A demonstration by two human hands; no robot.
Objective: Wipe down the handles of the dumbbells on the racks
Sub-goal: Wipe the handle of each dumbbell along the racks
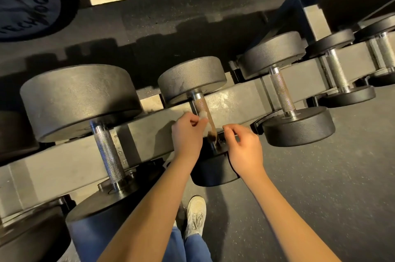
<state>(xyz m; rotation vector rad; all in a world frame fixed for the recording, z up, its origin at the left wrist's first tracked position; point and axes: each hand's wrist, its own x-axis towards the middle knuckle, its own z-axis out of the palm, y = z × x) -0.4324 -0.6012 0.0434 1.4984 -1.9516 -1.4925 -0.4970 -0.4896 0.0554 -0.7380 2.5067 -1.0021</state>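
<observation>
Grey steel rack (149, 125), front rail nearest me. The middle black round-headed dumbbell (192, 80) lies across the rails, its brown-stained knurled metal handle (202, 108) running from back rail to front rail.

Left hand (187, 133): grip closed on a small crumpled white cloth (204, 119), pressed to the handle's left side about halfway along.

Right hand (245, 148): fingers loosely curled, nothing in them, just beside the handle's near end. Can't tell whether it touches.

Judgement: this handle is mid-wipe.
- Wrap the cloth fully round the bar.
- Stroke from collar to collar.
- Twist to work the knurling and the underside.
- The right hand could steady the near head.

The silver knurled handle (108, 155) on the larger dumbbell to the left looks cleaner.
</observation>
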